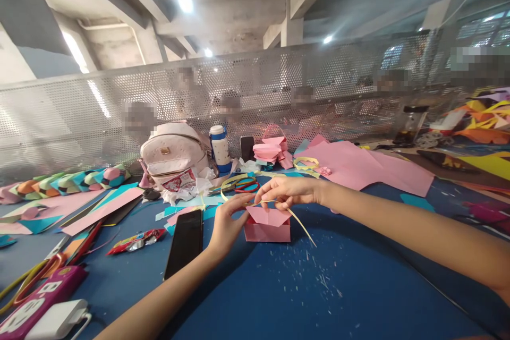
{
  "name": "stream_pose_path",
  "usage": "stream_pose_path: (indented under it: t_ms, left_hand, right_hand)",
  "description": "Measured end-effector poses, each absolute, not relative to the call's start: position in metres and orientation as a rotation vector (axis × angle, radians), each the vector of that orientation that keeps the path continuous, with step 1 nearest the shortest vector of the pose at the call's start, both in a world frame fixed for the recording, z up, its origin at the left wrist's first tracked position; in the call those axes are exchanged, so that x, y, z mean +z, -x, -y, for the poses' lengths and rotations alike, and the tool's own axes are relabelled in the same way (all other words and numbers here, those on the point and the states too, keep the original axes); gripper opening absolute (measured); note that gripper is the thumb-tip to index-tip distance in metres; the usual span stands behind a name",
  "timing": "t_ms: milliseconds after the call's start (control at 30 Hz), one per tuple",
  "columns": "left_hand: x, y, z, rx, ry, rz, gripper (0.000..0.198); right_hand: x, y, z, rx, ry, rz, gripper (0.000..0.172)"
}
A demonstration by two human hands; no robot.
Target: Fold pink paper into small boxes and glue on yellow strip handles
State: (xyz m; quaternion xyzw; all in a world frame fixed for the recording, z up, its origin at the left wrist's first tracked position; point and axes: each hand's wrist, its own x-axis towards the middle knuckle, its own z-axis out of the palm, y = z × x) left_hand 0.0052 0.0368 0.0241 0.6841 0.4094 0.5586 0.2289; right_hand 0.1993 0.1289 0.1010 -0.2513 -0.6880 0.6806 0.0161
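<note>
A small pink paper box (268, 232) with folded flaps at its top stands on the blue tabletop in front of me. Over it runs a thin yellow paper strip (302, 226), whose free end hangs down past the box's right side. My left hand (232, 217) is closed at the box's upper left, its fingertips pinching the strip, with the thumb by the box's edge. From the right, my right hand (287, 191) reaches above the box with bent fingers closed on the same strip. The fingers partly hide the strip and the back of the box.
A black phone (184, 241) lies beside my left forearm. Behind are red-handled scissors (247, 185), a bottle (220, 150), a pale backpack (175, 151) and a large pink sheet (370, 162). A purple case (48, 295) and white charger (59, 320) lie front left. Paper shreds dot the table.
</note>
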Motion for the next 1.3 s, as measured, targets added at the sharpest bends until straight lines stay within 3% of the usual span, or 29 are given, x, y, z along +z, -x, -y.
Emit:
stream_pose_path:
  t_ms: [200, 433, 733, 967, 1200, 1300]
  left_hand:
    - [0.027, -0.003, -0.035, 1.529, -1.867, -1.154, 0.019]
    - [0.028, -0.001, -0.041, 1.576, -1.826, -1.183, 0.013]
    - [0.020, 0.002, -0.049, 1.509, -1.596, -1.217, 0.010]
    - [0.019, 0.003, -0.052, 1.519, -1.491, -1.182, 0.010]
    - [0.023, 0.003, -0.052, 1.498, -1.479, -1.150, 0.014]
    - [0.024, 0.003, -0.052, 1.487, -1.481, -1.138, 0.015]
  right_hand:
    - [0.106, -0.212, -0.123, 1.957, 0.788, 2.208, 0.034]
    - [0.098, -0.247, -0.125, 1.611, 0.849, 2.261, 0.026]
    - [0.072, -0.269, -0.104, 1.493, 0.779, 2.159, 0.040]
    - [0.066, -0.271, -0.103, 0.890, 0.639, 2.376, 0.020]
    - [0.068, -0.270, -0.104, 0.143, 0.306, 2.724, 0.027]
    - [0.069, -0.267, -0.105, 0.116, 0.274, 2.721, 0.028]
